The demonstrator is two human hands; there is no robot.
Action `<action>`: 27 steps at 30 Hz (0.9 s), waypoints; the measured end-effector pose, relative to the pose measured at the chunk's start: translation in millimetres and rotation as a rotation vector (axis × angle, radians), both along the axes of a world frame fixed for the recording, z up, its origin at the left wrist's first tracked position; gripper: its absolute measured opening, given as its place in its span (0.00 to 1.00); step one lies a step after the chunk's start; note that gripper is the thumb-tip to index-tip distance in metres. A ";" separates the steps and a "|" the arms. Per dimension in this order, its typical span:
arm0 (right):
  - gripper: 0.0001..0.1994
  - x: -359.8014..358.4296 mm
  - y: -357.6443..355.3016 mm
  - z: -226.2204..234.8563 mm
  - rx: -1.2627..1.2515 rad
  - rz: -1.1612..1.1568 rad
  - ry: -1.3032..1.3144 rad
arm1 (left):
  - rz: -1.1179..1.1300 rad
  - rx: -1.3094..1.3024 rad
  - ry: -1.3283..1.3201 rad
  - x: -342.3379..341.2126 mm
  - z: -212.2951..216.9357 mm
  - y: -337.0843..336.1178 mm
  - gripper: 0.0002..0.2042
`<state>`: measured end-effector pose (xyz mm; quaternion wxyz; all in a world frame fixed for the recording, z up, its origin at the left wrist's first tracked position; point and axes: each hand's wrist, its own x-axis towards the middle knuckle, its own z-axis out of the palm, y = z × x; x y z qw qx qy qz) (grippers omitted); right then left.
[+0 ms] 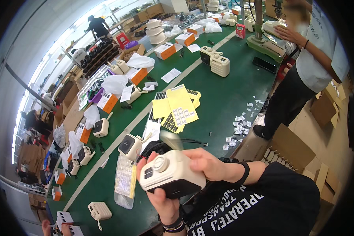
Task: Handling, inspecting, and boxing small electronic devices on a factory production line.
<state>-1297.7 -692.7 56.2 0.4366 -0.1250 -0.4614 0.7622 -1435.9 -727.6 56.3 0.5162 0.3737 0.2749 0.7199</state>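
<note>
Both hands hold a cream boxy device (181,165) with a round knob on top, a small dark window and a black panel along its side. My left hand (165,202) grips its left end, fingers at the far edge and the thumb at the near edge. From the right, my right hand (206,163) clasps the opposite end, its thumb on the top. Just beyond stands a similar cream device (130,145) with a strap, next to a black cable bundle (155,147). A clear plastic bag (125,181) with a patterned sheet lies left of my hands.
Yellow sticker sheets (183,106) lie mid-table on the green tabletop (220,102). Small clear scraps (240,128) lie by the right edge. Orange-and-white boxes (108,103) and more devices line the left side. Another person (314,63) stands at the far right; a co-worker's hands (47,227) show lower left.
</note>
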 end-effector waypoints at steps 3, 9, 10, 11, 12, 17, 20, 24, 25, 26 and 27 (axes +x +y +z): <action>0.18 -7.2 -1.5 11.0 0.184 -0.348 -0.041 | 0.062 -0.034 0.038 4.2 -4.7 -1.9 0.34; 0.16 -6.4 -2.7 22.4 0.969 -1.198 -0.289 | 0.142 -0.062 -0.052 -9.2 7.2 -4.4 0.27; 0.15 -2.8 -10.2 31.2 1.142 -1.073 -0.388 | 0.183 -0.031 0.004 -9.2 11.3 -6.4 0.26; 0.14 -1.5 -14.7 35.6 1.307 -0.934 -0.485 | 0.178 -0.036 0.003 -8.6 14.8 -8.4 0.26; 0.13 -10.4 -16.9 34.2 1.323 -1.011 -0.429 | 0.248 -0.001 0.074 -7.6 17.8 -10.2 0.25; 0.12 -24.9 -20.5 30.9 1.297 -1.032 -0.353 | 0.436 0.057 0.256 -6.9 16.8 -13.2 0.26; 0.11 -29.3 -21.6 27.3 1.283 -1.019 -0.334 | 0.506 0.081 0.335 -9.7 14.5 -15.5 0.28; 0.09 -31.4 -25.1 27.6 1.327 -1.012 -0.345 | 0.564 0.094 0.350 -11.7 13.6 -18.2 0.29; 0.09 -32.5 -26.6 27.5 1.337 -1.008 -0.346 | 0.573 0.098 0.341 -12.0 14.2 -19.7 0.29; 0.09 -34.2 -28.0 27.2 1.336 -1.011 -0.348 | 0.581 0.103 0.332 -12.7 14.8 -21.0 0.29; 0.09 -36.4 -29.6 26.6 1.335 -1.033 -0.346 | 0.578 0.103 0.333 -13.6 15.6 -22.0 0.29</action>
